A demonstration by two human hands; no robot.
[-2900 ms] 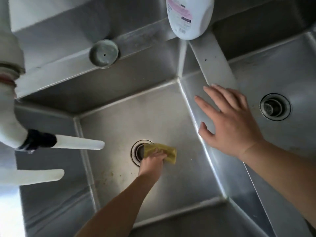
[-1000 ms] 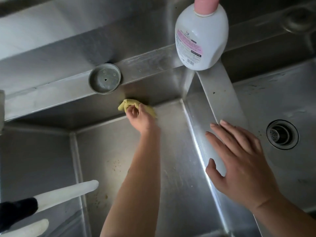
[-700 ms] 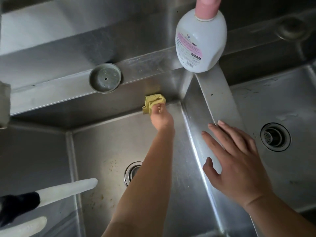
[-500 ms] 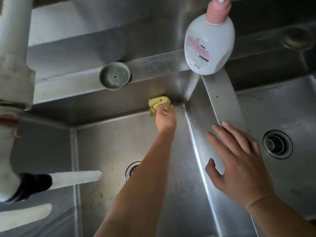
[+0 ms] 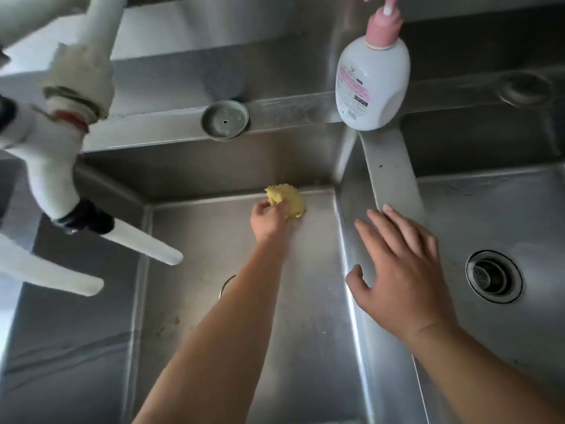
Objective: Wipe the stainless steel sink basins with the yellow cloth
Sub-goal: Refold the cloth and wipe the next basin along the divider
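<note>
My left hand (image 5: 269,218) reaches deep into the left sink basin (image 5: 308,301) and grips the bunched yellow cloth (image 5: 287,198) against the basin floor, close to the back wall and near the back right corner. My left forearm hides most of that basin's drain (image 5: 225,286). My right hand (image 5: 400,270) rests with straight, spread fingers on the steel divider (image 5: 391,172) between the two basins. The right basin (image 5: 489,209) lies beyond it with its drain (image 5: 493,276) in plain sight.
A white soap bottle (image 5: 371,84) with a pink pump stands on the back ledge above the divider. A round grey drain cover (image 5: 224,119) lies on the ledge. White tap pipes and spouts (image 5: 61,166) hang over the left side. Yellowish specks (image 5: 171,324) dot the left basin floor.
My left hand has slid the cloth from the basin's middle to the back wall and along it rightward, then slightly down onto the floor edge. My right hand stays on the divider.
</note>
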